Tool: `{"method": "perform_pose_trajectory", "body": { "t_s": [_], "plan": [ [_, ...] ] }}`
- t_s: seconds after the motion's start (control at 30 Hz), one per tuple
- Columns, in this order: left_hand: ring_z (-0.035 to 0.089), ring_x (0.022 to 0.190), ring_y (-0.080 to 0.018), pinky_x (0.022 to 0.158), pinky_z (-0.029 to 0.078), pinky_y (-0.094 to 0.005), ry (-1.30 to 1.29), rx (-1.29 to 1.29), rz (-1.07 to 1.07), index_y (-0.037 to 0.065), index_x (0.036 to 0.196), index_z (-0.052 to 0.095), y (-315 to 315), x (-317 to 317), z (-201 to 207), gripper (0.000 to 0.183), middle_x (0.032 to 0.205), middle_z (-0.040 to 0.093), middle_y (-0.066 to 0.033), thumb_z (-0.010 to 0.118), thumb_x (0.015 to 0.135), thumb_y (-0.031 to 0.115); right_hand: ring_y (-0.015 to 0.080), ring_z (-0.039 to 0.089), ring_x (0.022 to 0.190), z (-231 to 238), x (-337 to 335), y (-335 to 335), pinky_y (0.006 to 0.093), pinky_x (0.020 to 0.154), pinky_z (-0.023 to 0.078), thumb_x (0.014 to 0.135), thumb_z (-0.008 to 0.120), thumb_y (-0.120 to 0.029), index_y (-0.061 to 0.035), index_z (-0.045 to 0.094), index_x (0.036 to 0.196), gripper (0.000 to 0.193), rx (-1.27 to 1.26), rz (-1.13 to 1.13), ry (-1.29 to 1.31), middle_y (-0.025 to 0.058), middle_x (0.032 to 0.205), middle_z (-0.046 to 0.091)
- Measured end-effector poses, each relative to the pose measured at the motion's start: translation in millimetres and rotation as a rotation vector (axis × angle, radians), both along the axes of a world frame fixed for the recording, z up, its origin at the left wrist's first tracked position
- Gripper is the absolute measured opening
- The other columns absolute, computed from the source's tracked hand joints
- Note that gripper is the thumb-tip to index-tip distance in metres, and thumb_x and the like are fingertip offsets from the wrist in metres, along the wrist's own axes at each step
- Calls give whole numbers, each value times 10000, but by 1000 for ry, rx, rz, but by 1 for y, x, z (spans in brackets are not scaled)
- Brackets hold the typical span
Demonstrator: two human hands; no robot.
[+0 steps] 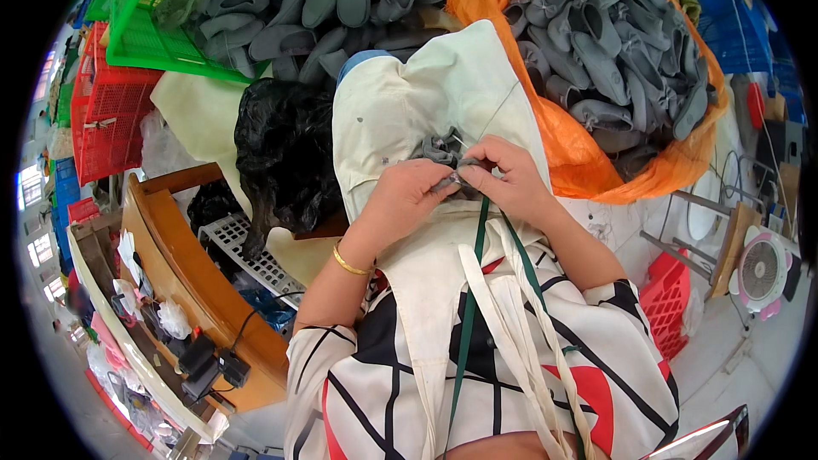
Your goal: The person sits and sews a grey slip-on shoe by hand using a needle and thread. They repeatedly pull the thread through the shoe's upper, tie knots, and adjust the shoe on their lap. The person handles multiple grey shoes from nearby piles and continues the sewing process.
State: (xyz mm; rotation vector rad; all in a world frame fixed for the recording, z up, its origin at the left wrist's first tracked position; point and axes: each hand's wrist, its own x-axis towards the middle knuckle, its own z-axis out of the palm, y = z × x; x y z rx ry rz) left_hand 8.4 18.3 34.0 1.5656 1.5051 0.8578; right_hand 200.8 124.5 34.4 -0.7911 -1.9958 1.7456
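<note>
Over my lap, both hands meet at a grey cloth shoe (440,148), which is mostly hidden behind my fingers. My left hand (404,194) pinches its near edge with thumb and forefinger. From the other side my right hand (515,181) is closed on the same edge, fingertips almost touching those of the left. A thin thread (501,108) runs up and away from beside my right fingers. Whether a needle is between the fingertips is too small to tell. Beneath lies a cream apron (375,115) spread across my knees.
Many grey shoes (319,0) are heaped ahead on the left, beside a green crate (136,34). An orange sack (554,145) at the right holds more. A black plastic bag (281,145) and a wooden desk (187,273) stand left; a small fan (761,268) is far right.
</note>
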Motion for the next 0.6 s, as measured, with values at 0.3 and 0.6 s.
{"method": "perform_pose_trajectory", "body": {
  "t_s": [0.3, 0.6],
  "plan": [
    [578, 743, -177, 669, 461, -315, -282, -82, 166, -5, 1080, 689, -3, 3, 1, 231, 849, 647, -76, 726, 894, 126, 113, 522, 771, -3, -2, 4, 252, 709, 431, 930, 665, -147, -17, 666, 989, 143, -151, 40, 20, 24, 868, 578],
    [604, 744, -247, 662, 482, -325, -50, 88, 105, 42, 1030, 718, -9, 0, -6, 228, 833, 655, -86, 766, 811, 80, 86, 537, 715, -7, 0, 5, 234, 656, 445, 957, 638, -134, -13, 671, 1018, 140, -65, 57, 11, 12, 833, 608]
  ]
}}
